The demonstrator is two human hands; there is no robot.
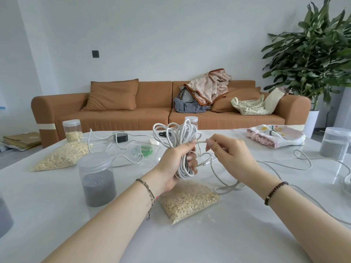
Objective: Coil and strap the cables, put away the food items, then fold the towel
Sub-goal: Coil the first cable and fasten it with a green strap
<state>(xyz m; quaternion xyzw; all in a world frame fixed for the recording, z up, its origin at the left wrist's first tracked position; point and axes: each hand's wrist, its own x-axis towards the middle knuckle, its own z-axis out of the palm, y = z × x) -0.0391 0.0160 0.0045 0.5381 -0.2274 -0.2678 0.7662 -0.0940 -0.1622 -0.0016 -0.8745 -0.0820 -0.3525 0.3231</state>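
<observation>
bright, even daylight; sharp, bowed wide-angle edges

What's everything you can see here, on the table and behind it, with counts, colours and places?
coiled cable: one, white, held upright, centre
loose cables: several, white, trailing across the table
oat bags: two, clear, table left and front centre
grey-grain jars: three, clear, front left, left edge, far right
oat jar: one, clear, back left
tipped jar: one, clear, green bands inside, centre
black adapter: one, back centre
towel: one, pink and white, back right
table: one, white
sofa: one, brown, behind the table
plant: one, green, far right
left hand: grips the coil
right hand: pinches a strand beside the coil
</observation>
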